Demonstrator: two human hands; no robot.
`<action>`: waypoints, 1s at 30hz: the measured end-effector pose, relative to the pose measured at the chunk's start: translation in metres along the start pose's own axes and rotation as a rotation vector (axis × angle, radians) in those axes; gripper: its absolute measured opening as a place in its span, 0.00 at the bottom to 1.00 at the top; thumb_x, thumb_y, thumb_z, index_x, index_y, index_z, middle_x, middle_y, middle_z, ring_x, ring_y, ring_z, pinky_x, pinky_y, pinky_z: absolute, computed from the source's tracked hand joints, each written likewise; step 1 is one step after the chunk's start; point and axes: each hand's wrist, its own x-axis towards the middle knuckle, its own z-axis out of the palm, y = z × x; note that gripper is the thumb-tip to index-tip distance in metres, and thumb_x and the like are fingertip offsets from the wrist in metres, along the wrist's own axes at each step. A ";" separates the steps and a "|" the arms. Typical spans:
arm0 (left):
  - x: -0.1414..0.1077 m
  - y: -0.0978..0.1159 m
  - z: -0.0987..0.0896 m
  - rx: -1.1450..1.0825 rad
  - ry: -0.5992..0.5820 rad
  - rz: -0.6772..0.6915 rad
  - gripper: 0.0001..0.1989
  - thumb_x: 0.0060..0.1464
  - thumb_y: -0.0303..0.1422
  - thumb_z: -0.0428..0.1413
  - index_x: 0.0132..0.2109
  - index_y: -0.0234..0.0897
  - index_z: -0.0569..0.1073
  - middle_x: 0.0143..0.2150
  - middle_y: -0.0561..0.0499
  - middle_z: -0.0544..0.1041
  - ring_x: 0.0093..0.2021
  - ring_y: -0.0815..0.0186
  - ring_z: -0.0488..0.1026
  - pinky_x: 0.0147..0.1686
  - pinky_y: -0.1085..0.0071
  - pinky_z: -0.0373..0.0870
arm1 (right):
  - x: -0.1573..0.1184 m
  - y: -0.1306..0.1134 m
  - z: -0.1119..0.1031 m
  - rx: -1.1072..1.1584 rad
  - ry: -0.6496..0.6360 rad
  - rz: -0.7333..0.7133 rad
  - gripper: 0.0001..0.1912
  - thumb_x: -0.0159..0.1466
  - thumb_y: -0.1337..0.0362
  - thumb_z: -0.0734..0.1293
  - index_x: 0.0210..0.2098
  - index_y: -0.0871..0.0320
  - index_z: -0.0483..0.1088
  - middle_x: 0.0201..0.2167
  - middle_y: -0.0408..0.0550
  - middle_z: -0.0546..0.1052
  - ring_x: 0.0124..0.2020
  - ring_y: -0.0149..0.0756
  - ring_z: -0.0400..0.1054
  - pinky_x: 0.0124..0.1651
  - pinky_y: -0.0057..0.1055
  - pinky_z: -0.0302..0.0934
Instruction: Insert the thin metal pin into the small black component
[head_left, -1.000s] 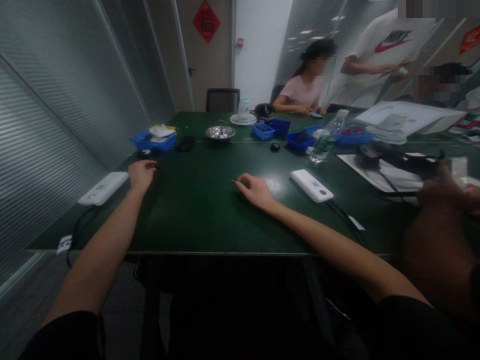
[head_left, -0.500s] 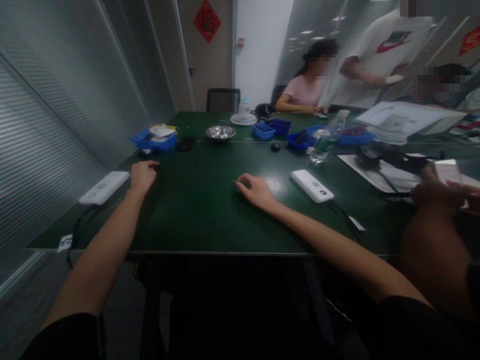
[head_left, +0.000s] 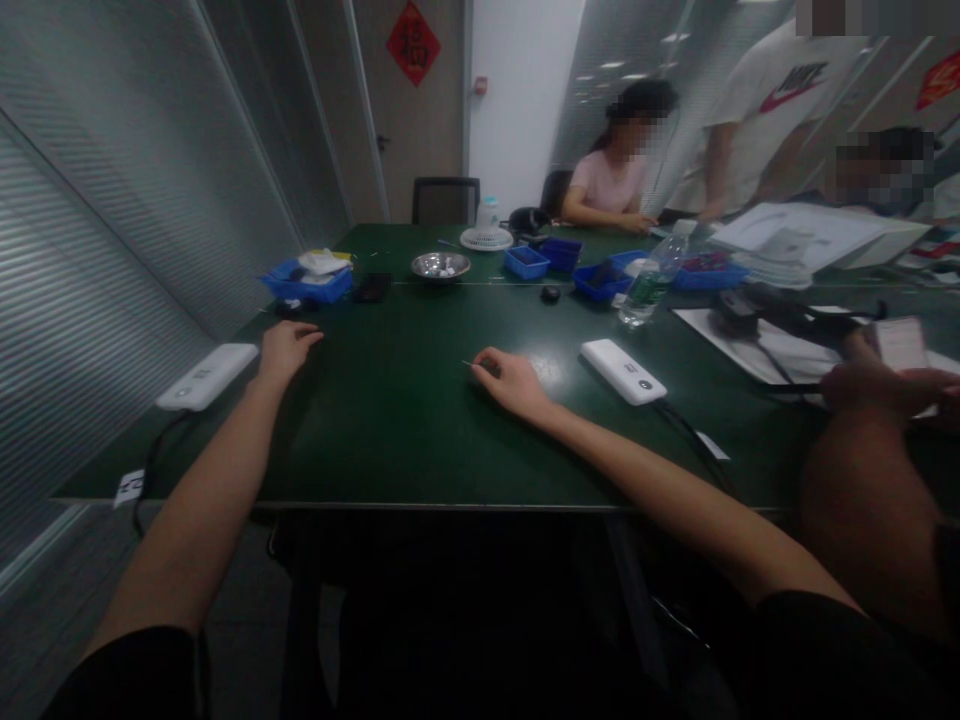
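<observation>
My right hand (head_left: 514, 380) rests on the dark green table (head_left: 390, 440), thumb and forefinger pinched together. From that pinch a thin, pale needle-like piece (head_left: 467, 363) sticks out to the left; its exact kind is too small to make out. On the left, my left hand (head_left: 287, 350) has its thumb and fingertips drawn close together, pointing right. Whatever may lie between them is not visible. A white power bank (head_left: 210, 376) lies just left of my left wrist, and another white power bank (head_left: 624, 371) is to the right of my right hand.
Toward the back stand a blue tray (head_left: 311, 288) with tissue, a metal bowl (head_left: 441, 266), blue bins (head_left: 527, 262), a small fan (head_left: 487, 238) and a water bottle (head_left: 651, 290). A co-worker's arm (head_left: 862, 450) is close on my right. Other people are across the table.
My left hand has shifted slightly right, its fingertips lifted a little. My right hand stays put. The standing person in white across the table has leaned and lowered an arm.
</observation>
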 end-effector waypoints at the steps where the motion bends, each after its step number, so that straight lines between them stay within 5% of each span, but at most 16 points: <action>1: 0.000 -0.001 0.000 -0.009 0.008 -0.011 0.18 0.60 0.40 0.60 0.51 0.35 0.82 0.49 0.39 0.82 0.50 0.50 0.78 0.55 0.60 0.70 | 0.000 0.000 0.000 -0.002 0.001 -0.002 0.14 0.72 0.53 0.64 0.49 0.52 0.76 0.41 0.48 0.81 0.38 0.39 0.74 0.38 0.31 0.63; 8: -0.002 -0.002 0.001 -0.082 0.042 -0.161 0.19 0.57 0.44 0.63 0.49 0.34 0.82 0.45 0.40 0.83 0.47 0.50 0.79 0.55 0.59 0.71 | 0.000 -0.001 0.001 -0.020 0.002 0.010 0.13 0.72 0.53 0.64 0.49 0.52 0.76 0.40 0.48 0.81 0.37 0.38 0.74 0.37 0.31 0.62; 16: -0.002 0.000 0.003 0.013 0.047 -0.035 0.19 0.62 0.42 0.58 0.51 0.35 0.83 0.50 0.40 0.83 0.52 0.48 0.78 0.57 0.58 0.70 | 0.000 -0.003 -0.001 0.000 0.004 0.009 0.13 0.72 0.53 0.64 0.48 0.52 0.76 0.40 0.48 0.81 0.37 0.38 0.74 0.37 0.31 0.62; 25: -0.004 0.003 0.003 -0.038 0.042 -0.101 0.20 0.59 0.45 0.61 0.50 0.35 0.83 0.46 0.41 0.84 0.47 0.51 0.80 0.52 0.62 0.73 | -0.001 -0.002 -0.002 0.001 -0.010 0.003 0.14 0.72 0.53 0.64 0.49 0.52 0.76 0.41 0.48 0.81 0.38 0.39 0.74 0.37 0.31 0.63; 30: -0.004 0.005 0.006 0.012 0.017 -0.033 0.21 0.59 0.38 0.59 0.55 0.31 0.81 0.46 0.40 0.83 0.45 0.53 0.79 0.51 0.64 0.72 | 0.000 -0.001 -0.001 -0.006 -0.006 0.007 0.13 0.72 0.53 0.64 0.49 0.52 0.76 0.40 0.49 0.81 0.37 0.39 0.74 0.38 0.32 0.64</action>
